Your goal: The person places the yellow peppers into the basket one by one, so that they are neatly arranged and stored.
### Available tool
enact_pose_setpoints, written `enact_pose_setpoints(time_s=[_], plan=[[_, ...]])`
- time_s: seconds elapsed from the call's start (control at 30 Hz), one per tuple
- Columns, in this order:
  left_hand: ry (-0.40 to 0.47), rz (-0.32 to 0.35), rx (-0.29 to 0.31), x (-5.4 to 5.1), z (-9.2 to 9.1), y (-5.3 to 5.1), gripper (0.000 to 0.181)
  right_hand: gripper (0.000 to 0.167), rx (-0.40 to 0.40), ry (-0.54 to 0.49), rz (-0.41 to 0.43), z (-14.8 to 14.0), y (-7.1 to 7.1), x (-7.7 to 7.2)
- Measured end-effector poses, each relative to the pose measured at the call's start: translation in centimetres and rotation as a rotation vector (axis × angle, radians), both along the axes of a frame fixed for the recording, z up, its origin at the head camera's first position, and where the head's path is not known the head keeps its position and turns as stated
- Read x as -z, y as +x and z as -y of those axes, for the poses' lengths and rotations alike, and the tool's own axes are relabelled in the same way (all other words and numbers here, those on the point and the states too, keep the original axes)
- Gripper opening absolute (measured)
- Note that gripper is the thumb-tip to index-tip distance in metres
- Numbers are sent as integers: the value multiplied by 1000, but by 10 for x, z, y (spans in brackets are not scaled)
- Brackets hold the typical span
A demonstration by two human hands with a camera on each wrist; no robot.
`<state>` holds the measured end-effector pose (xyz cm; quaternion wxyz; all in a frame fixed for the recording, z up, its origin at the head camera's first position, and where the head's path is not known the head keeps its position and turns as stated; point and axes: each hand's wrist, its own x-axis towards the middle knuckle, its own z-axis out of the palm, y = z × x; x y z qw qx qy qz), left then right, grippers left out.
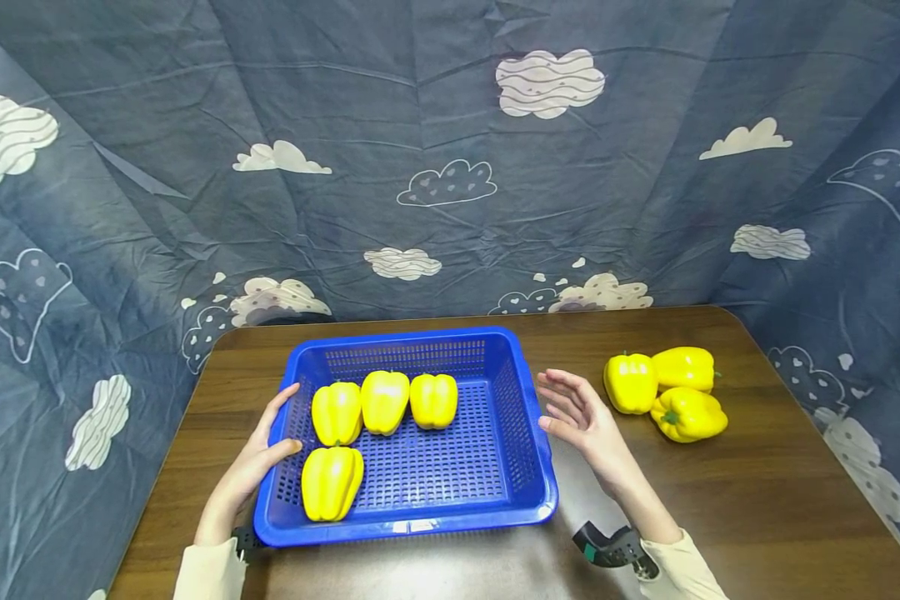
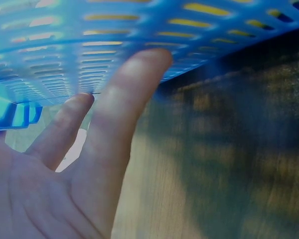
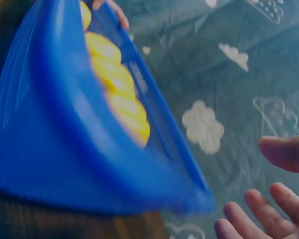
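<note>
Item: left hand (image 2: 89,174), bare, nearest the lens in the left wrist view. Thumb and forefinger stand wide apart at the left side of a blue basket (image 1: 457,520); whether they touch it, we cannot tell.

Item: right hand (image 1: 588,429), bare, near the basket's right rim and apart from it. Fingers spread, thumb set off below them; we count nothing held.

Item: the basket, plastic, slotted, rectangular, between the two hands.

Contents: four yellow bell peppers. We list three in a row behind, namely a left pepper (image 1: 337,414), a middle pepper (image 1: 385,402) and a right pepper (image 1: 433,402); a front pepper (image 1: 332,483) lies before the left one, near the basket's left wall.

Item: three further yellow peppers (image 1: 631,383), clustered on the brown wooden table (image 1: 765,508), beyond the right hand and well apart from the basket.

Item: pale sleeves (image 1: 210,575), one on each forearm. A black wrist device (image 1: 607,547) sits at the right wrist.

Backdrop: blue-grey cloth (image 1: 375,108), creased, bearing white clouds (image 1: 549,83), some filled, others outlined.
</note>
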<state>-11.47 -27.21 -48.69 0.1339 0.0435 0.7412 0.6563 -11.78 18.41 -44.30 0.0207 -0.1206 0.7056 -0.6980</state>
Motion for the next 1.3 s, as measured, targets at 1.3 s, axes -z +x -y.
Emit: enact_pose_setpoints(time_s=[1.3], plan=[[14, 3, -4, 0, -1, 1, 76, 77, 494, 267, 171, -99, -39, 46]])
